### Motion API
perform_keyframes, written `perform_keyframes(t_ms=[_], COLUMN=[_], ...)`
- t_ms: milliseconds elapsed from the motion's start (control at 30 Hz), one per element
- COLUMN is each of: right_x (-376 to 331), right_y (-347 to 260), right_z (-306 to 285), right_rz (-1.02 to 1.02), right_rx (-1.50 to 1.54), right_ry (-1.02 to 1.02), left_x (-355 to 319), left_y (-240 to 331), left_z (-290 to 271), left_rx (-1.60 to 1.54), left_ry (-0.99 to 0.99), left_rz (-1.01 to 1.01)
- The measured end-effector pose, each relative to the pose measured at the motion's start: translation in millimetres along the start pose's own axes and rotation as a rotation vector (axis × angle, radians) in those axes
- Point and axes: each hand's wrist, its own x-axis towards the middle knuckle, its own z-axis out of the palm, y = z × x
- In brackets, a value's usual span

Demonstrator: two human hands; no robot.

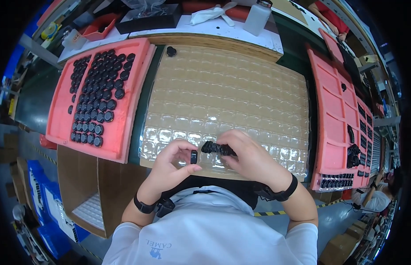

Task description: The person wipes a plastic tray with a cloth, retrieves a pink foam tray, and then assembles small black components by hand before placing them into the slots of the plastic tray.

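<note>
Stack of black parts [213, 148] pinched in right hand [249, 155]; left hand [172, 160] pinches a single black part [194, 157]. Clear plastic tray [232, 92] below, pink foam tray [59, 117] left.

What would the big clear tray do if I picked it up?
The clear tray looks thin and see-through, so it's probably light. It's wide, so it might bend when lifted by one edge. Its shiny surface could feel slippery.

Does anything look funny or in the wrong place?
One lone black part sits at the far-left corner of the clear tray. It looks a little odd because the round black parts in the left pink tray are crowded together, though it may belong there.
</note>
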Motion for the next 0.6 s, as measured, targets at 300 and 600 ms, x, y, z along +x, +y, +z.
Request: perform_keyframes(t_ms=[300,600], right_x=[-35,-63], right_y=[0,11], right_z=[-14,-4], right_rz=[0.097,0.334], right_rx=[-0.093,-0.134], right_ry=[0.210,0.367], left_x=[5,11], left_y=[0,-6], left_z=[-1,3], left_rx=[-0.013,-0.029], left_ry=[0.018,0.041], left_rz=[0.049,0.056])
